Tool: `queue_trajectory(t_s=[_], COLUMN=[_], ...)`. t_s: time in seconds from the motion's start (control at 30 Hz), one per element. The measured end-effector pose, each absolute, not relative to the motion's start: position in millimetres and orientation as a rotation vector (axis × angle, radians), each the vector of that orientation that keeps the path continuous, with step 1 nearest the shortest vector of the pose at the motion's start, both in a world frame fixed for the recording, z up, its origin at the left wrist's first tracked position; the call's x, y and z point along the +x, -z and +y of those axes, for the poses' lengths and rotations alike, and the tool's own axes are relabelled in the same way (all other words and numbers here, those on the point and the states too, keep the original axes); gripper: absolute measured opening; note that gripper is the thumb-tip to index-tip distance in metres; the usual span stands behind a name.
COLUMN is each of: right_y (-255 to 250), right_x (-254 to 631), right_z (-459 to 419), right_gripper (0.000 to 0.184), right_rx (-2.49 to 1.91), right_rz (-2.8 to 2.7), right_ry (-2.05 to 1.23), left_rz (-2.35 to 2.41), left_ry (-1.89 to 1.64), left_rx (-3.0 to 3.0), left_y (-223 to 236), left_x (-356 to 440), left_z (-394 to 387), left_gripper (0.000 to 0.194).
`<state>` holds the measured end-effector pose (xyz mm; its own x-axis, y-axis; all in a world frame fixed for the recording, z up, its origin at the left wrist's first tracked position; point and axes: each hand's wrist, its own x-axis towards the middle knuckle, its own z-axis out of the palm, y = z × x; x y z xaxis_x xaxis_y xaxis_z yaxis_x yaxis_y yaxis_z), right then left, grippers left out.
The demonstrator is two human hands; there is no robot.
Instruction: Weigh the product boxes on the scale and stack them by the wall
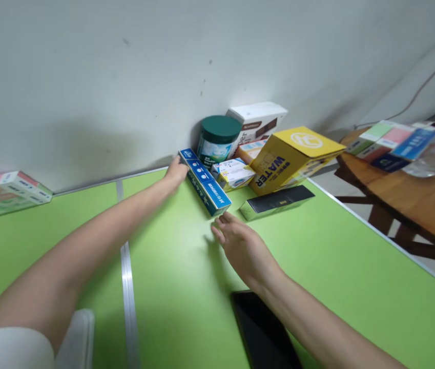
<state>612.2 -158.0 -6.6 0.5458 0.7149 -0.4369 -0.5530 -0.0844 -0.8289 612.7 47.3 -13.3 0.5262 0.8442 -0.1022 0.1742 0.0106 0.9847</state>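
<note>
A long blue box (206,183) with white print lies slantwise on the green table (171,302). At its far end is my left hand (175,173), fingers curled against the box's corner; some fingertips are hidden. My right hand (242,246) is just short of the box's near end, palm turned inward, fingers stretched out and holding nothing. A flat black box (281,201) lies to the right of the blue one. Beyond the blue box stand a dark green lidded tub (220,136) and a small white, blue and yellow box (234,174).
A yellow box marked WATER (290,159) leans at the back right, before a white carton (261,115) and an orange box (251,149). A black tablet-like slab (261,333) lies under my right forearm. A pink-green box (13,193) is far left. A wooden table (425,205) stands right.
</note>
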Motion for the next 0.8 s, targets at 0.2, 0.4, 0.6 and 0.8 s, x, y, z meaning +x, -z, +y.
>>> queue_trajectory(t_s=[0.2,0.4,0.6,0.8], right_y=[-26.8,-39.5,-49.6,-39.2], right_x=[550.4,467.0,389.9,333.5], right_z=[-186.1,-175.7,-93.3,13.8], right_gripper=[0.059,0.055,0.055,0.045], right_rx=[-1.219,-1.092,-1.186,-1.341], right_rz=[-0.432,-0.777,-1.092,-0.909], right_ry=[-1.354,-1.766,-1.863,-1.510], left_rz=[0.682,0.765,0.889,1.400], left_ry=[-0.164,0.016,-0.273,-1.069], left_rx=[1.704,1.479,1.342,1.285], left_y=[-25.1,-40.8,-34.8,-11.3], left_x=[461.4,297.2,211.0,168.5], left_z=[-39.6,-93.9,-51.3,70.0], left_gripper=[0.053,0.077,0.078,0.081])
